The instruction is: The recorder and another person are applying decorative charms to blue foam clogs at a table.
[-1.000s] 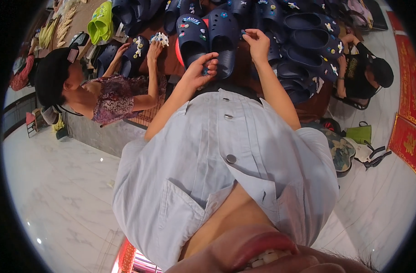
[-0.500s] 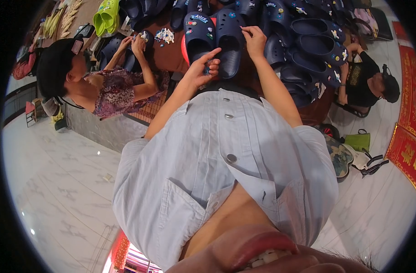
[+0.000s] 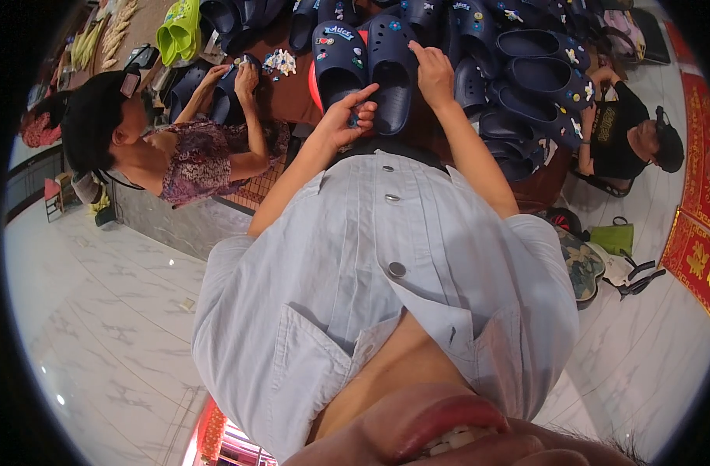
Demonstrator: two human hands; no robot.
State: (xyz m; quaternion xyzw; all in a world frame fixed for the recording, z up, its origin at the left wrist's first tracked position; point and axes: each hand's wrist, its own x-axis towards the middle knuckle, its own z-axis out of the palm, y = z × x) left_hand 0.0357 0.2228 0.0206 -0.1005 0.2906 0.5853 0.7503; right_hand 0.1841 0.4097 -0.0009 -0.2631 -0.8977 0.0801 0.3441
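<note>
Nearest to the body, at 12 o'clock, is the left hand (image 3: 343,124), almost the same as one second ago. Its fingers are half curled, with one stretched toward the foot opening of the right clog (image 3: 391,50). A small blue bit (image 3: 354,122) shows at the palm, but I cannot tell if it is gripped.

This dark-blue clog lies at 12 o'clock, its toe pointing away, just beside the left clog (image 3: 339,50). The left clog carries several charms on its upper; on the right one I can clearly see only a blue flower charm (image 3: 395,25) near the toe.

The right hand (image 3: 435,74), toward 1 o'clock, has changed most. Earlier its fingertips were pinched beside the clog; now they are at the edge of its upper, narrow and more curled. Whether something is between them, I cannot tell. I judge from this that the work has come to the right clog's upper, which is less decorated than its neighbour.

Farther, toward 11 o'clock, is a heap of pale charms (image 3: 281,62). One second ago a co-worker's hand was on it; now both co-worker's hands (image 3: 248,78) are over another dark clog (image 3: 227,99). Farthest, between 10 and 11 o'clock, lie lime-green clogs (image 3: 178,35).
</note>
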